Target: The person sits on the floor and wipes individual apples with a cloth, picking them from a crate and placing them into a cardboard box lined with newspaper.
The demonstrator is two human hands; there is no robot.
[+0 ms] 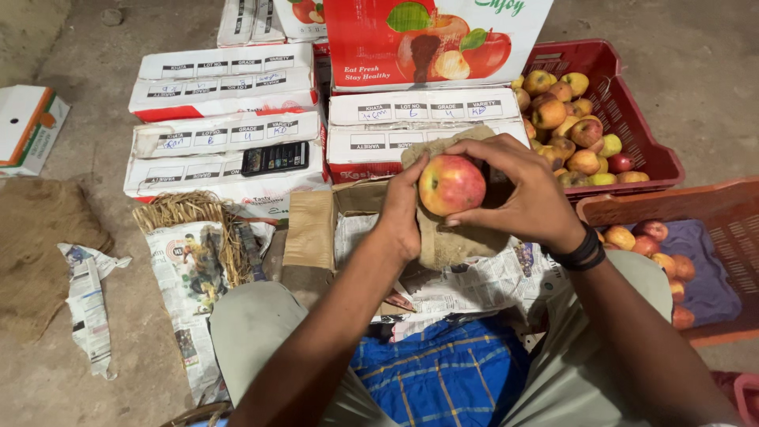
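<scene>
I hold an apple (pixel 451 185) between both hands above an open carton (pixel 348 207) lined with newspaper (pixel 474 281). My left hand (pixel 403 209) presses its left side, thumb up along the skin. My right hand (pixel 526 190) arches over the top, fingers (pixel 474 148) curled around the top and right side, with brown cloth (pixel 443 241) hanging behind. The apple is nearly round, so no long axis shows; I cannot tell where its stem points. A red crate (pixel 632 119) of apples stands to my right, an orange crate (pixel 711 213) nearer.
</scene>
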